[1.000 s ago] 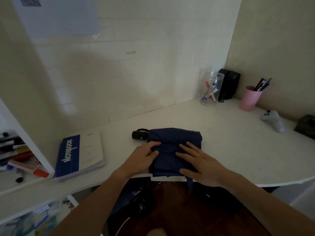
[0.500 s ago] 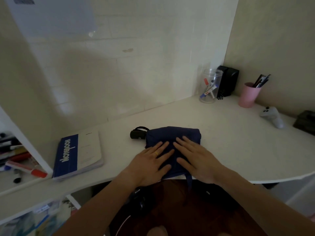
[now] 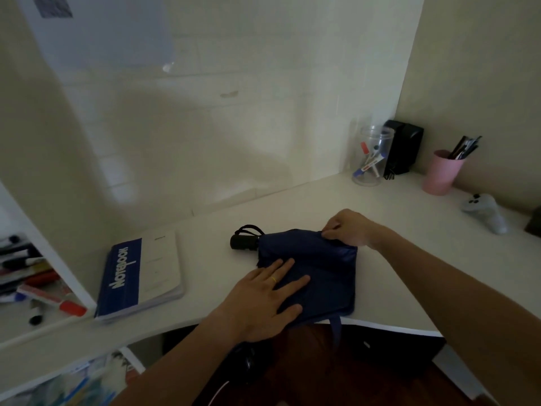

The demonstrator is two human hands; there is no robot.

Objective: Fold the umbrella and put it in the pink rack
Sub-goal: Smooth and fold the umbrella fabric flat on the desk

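Observation:
A collapsed navy blue umbrella lies flat on the white desk, its black handle with a wrist loop pointing left. A strap of its cloth hangs over the desk's front edge. My left hand rests flat on the near left part of the cloth, fingers spread. My right hand pinches the cloth's far edge at the umbrella's back right. No pink rack is in view.
A blue and white notebook lies left of the umbrella. At the back right stand a clear jar of markers, a black box, a pink cup of pens and a white controller. A shelf with markers is at the left.
My right hand has left the top of the cloth and moved to its far right edge, pinching it. My left hand still lies flat on the cloth.

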